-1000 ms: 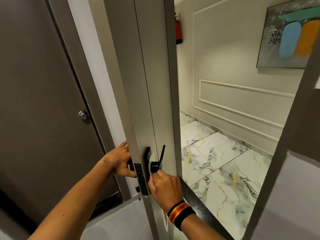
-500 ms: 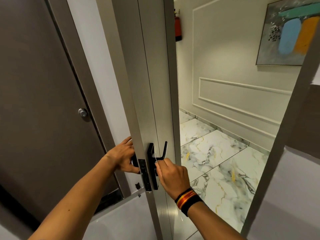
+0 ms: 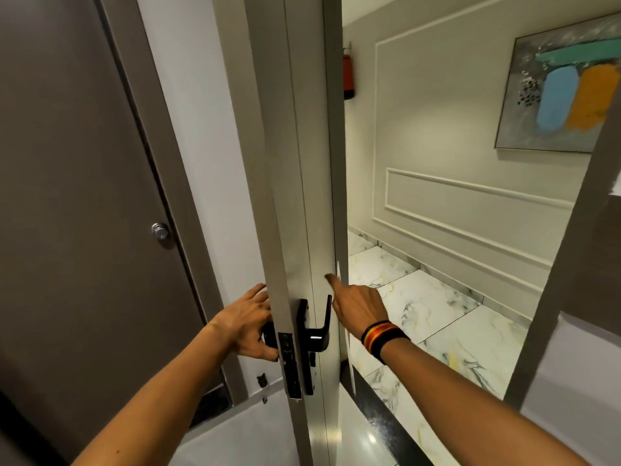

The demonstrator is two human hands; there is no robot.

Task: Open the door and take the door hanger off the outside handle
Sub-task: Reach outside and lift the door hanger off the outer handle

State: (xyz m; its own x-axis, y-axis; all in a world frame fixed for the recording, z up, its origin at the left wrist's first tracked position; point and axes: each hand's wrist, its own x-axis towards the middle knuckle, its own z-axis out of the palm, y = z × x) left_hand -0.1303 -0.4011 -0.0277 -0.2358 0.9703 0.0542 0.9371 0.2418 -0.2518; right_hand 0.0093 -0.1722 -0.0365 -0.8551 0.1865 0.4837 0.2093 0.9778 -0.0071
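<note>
The pale grey door (image 3: 302, 163) stands open, seen edge-on. My left hand (image 3: 247, 322) is wrapped around the black inside handle (image 3: 268, 334). The black outside handle (image 3: 317, 332) is bare, its lever tip pointing up. My right hand (image 3: 359, 302), with a striped band at the wrist, is just right of that handle and pinches the thin white door hanger (image 3: 351, 368). The hanger shows edge-on as a narrow strip above and below the hand, beside the door's edge. Its hole is hidden.
A dark brown door with a round metal knob (image 3: 160, 231) is on the left. Through the opening are a marble-tiled floor (image 3: 437, 314), a panelled wall with a painting (image 3: 564, 92), a red fire extinguisher (image 3: 348, 75), and the door frame (image 3: 554, 280) on the right.
My right hand has moved up and to the right, away from the outside handle, bringing the white hanger with it. The left hand stays on the inside handle.
</note>
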